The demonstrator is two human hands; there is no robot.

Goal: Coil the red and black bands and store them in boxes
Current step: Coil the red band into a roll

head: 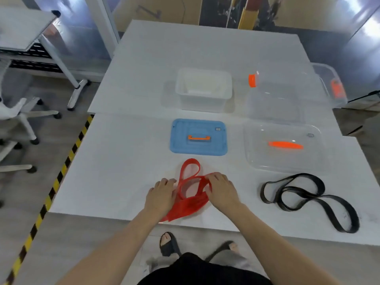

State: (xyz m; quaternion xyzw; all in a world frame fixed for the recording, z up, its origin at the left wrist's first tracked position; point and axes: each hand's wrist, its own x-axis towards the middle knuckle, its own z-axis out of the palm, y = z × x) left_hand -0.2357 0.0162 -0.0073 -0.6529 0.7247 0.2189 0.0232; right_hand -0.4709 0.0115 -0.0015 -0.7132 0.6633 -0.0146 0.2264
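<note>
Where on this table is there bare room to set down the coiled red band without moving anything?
The widest bare patch is the table's left side, left of the blue lid and white box. The far end beyond the white box is also bare. The right side is crowded: clear box, clear lid, black band.

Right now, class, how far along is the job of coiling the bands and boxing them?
Done: both boxes are open, the blue lid and clear lid lying on the table. In hand: the left hand and right hand are gathering the red band. Left: the black band lies loose, and the white box looks empty.
</note>
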